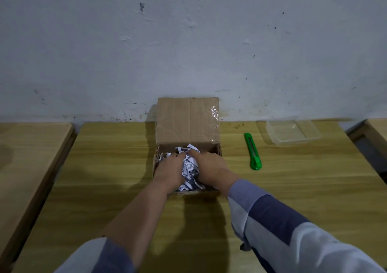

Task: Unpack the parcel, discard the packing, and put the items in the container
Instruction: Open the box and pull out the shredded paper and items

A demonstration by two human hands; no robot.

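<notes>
I stand at a wooden table (125,168) pushed against a scuffed white wall (188,42), with another table (31,147) to my left across a narrow gap and a third (377,130) at the right edge. The box (187,124) sits mid-table at the far edge, its flap up against the wall. My left hand (169,170) and right hand (209,168) are both inside it, fingers curled round the shredded paper (189,168). Right of the box lie a green cutter (253,152) and, near the far edge, the clear container (293,132).
</notes>
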